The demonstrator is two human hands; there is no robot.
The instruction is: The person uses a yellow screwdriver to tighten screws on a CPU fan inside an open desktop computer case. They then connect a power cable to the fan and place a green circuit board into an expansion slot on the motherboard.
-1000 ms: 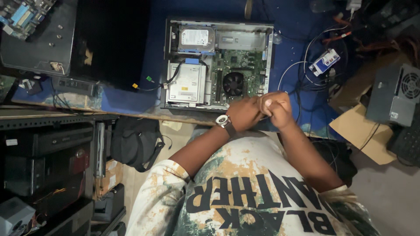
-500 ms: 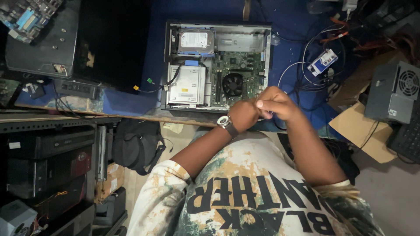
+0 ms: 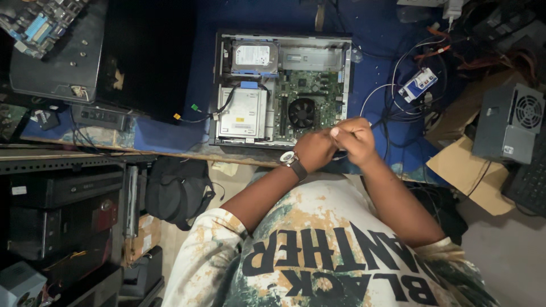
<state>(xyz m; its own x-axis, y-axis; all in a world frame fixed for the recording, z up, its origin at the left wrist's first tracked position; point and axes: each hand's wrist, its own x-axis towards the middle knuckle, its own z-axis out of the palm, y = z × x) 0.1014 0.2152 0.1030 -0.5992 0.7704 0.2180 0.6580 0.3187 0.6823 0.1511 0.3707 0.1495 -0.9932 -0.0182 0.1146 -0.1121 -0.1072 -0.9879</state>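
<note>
Head view: left hand [image 3: 314, 149] and right hand [image 3: 355, 139] meet, fingers curled, by open computer case [image 3: 282, 85]; whether they hold anything I cannot tell

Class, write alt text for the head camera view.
A person's left hand and right hand meet, fingers bunched, at the near edge of an open desktop computer case on a blue-covered table. Whatever they pinch is hidden.

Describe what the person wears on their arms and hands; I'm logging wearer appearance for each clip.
Both hands are bare, no gloves. The left hand has a wristwatch with a round pale face on a dark strap. The right hand shows no watch, band or ring. Both forearms are uncovered; short sleeves of a cream T-shirt with green and tan splotches end above the elbows.
</note>
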